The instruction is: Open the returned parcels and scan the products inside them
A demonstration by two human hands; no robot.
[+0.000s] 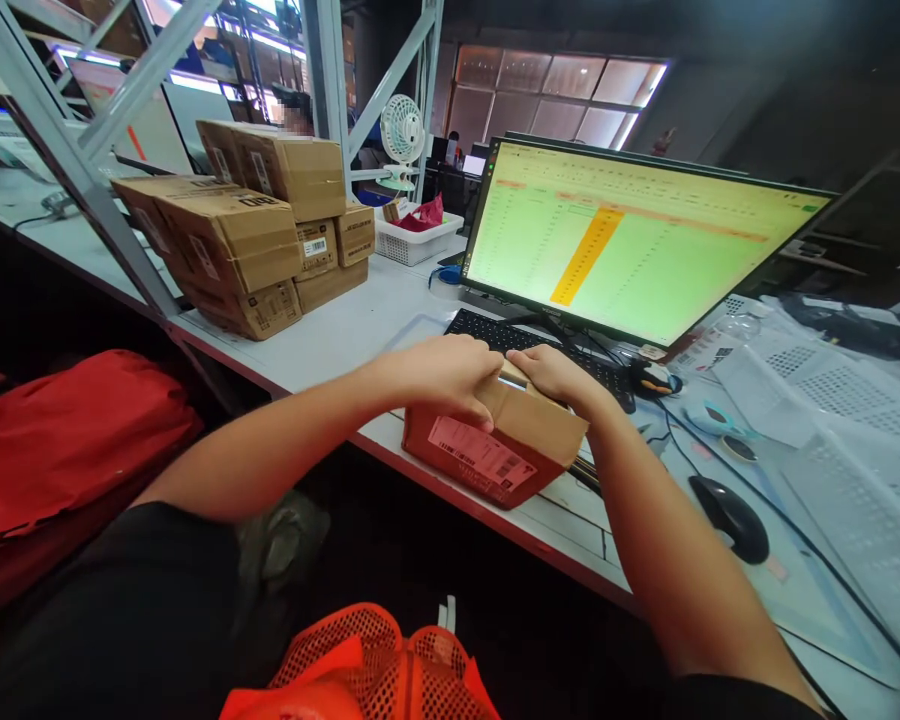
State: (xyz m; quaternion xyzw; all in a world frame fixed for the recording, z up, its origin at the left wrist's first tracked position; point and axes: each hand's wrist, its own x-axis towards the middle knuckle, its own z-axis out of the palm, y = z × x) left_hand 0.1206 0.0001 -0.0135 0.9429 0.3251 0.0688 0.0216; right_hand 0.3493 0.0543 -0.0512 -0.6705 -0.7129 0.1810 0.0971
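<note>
Left hand holds a labeled cardboard carton over the counter; right hand touches its top, grip unclear.

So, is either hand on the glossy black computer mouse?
No, the left hand and right hand both touch the brown cardboard box, apart from that mouse.

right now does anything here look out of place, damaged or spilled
Nothing looks spilled or clearly damaged. The desk is untidiest on its right side, where a loose black cable runs between the black mouse and a white basket. The cardboard box under the left hand and right hand shows no obvious tear.
</note>
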